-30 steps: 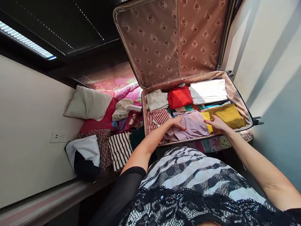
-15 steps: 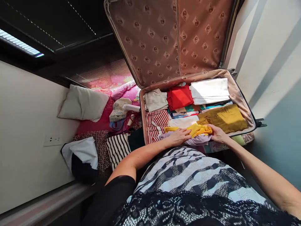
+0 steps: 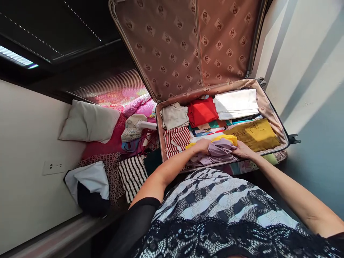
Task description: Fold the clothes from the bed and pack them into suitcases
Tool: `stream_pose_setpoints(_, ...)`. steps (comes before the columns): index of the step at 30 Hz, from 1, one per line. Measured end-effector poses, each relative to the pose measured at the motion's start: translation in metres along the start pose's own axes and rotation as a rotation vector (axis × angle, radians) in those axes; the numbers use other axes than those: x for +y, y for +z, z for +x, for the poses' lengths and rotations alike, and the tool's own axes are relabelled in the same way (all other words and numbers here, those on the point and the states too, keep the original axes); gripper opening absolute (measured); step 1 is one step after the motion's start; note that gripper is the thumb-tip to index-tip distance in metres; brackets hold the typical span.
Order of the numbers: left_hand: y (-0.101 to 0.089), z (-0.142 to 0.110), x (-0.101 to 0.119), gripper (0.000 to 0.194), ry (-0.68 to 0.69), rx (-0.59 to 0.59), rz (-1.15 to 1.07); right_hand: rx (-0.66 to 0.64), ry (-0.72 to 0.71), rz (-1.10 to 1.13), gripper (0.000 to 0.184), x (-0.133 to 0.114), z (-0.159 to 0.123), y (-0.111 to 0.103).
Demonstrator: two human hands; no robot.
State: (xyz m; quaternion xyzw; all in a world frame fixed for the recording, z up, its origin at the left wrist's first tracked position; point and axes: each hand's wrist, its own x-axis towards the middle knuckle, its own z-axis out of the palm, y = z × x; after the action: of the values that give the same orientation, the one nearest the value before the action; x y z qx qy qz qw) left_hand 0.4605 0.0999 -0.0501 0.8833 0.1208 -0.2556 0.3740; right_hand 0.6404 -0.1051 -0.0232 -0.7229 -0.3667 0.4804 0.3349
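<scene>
Both my hands are at the near side of an open suitcase (image 3: pixel 282 133) packed with folded clothes. My left hand (image 3: pixel 202 146) is closed on the left end of a lilac garment (image 3: pixel 220 149), its fingers partly hidden by the cloth. At the right end of the same garment, my right hand (image 3: pixel 241 149) grips its edge. A yellow garment (image 3: pixel 229 138) lies just behind and partly under the lilac cloth. Left of my hands is a red-and-white striped garment (image 3: pixel 177 138). Mustard trousers (image 3: pixel 254 134) lie folded beyond my right hand.
Folded red (image 3: pixel 202 111), white (image 3: pixel 236 104) and cream (image 3: pixel 175 116) clothes fill the suitcase's back row. The lid (image 3: pixel 182 46) stands up behind. Left are a pillow (image 3: pixel 90 120), a black-and-white striped garment (image 3: pixel 132 175) and a bag (image 3: pixel 86 186). A wall (image 3: pixel 314 107) rises at right.
The lilac cloth has been brought up and over the yellow garment, which is now mostly covered. My hands have shifted from the yellow garment to the lilac one. The view has turned slightly.
</scene>
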Motion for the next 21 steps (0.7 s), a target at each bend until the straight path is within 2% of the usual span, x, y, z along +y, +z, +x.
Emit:
stream_pose_setpoints(4, -0.024, 0.024, -0.01, 0.041, -0.057, -0.078, -0.136, 0.078, 0.074, 0.042, 0.044, -0.008, 0.005, -0.007)
stream_pose_setpoints(6, -0.032, 0.022, -0.012, 0.037, -0.073, -0.055, -0.25, 0.118, 0.116, 0.099, 0.046, -0.012, 0.006, -0.011)
stream_pose_setpoints(9, -0.043, 0.005, -0.013, 0.039, -0.021, 0.011, -0.415, 0.152, 0.147, 0.261, 0.052, -0.017, 0.008, -0.015)
stream_pose_setpoints(12, -0.058, -0.03, -0.014, 0.048, 0.051, 0.108, -0.594, 0.18, 0.097, 0.49, 0.058, -0.026, 0.011, -0.02)
stream_pose_setpoints(15, -0.074, -0.08, -0.019, 0.058, 0.073, 0.243, -0.787, 0.276, 0.038, 0.685, 0.06, -0.04, 0.016, -0.023)
stream_pose_setpoints(18, -0.085, -0.14, -0.03, 0.065, -0.002, 0.507, -0.975, 0.266, 0.033, 0.733, 0.058, -0.055, 0.021, -0.022)
stream_pose_setpoints(21, -0.088, -0.204, -0.052, 0.051, -0.163, 0.849, -1.196, 0.19, 0.066, 0.67, 0.061, -0.068, 0.023, -0.012)
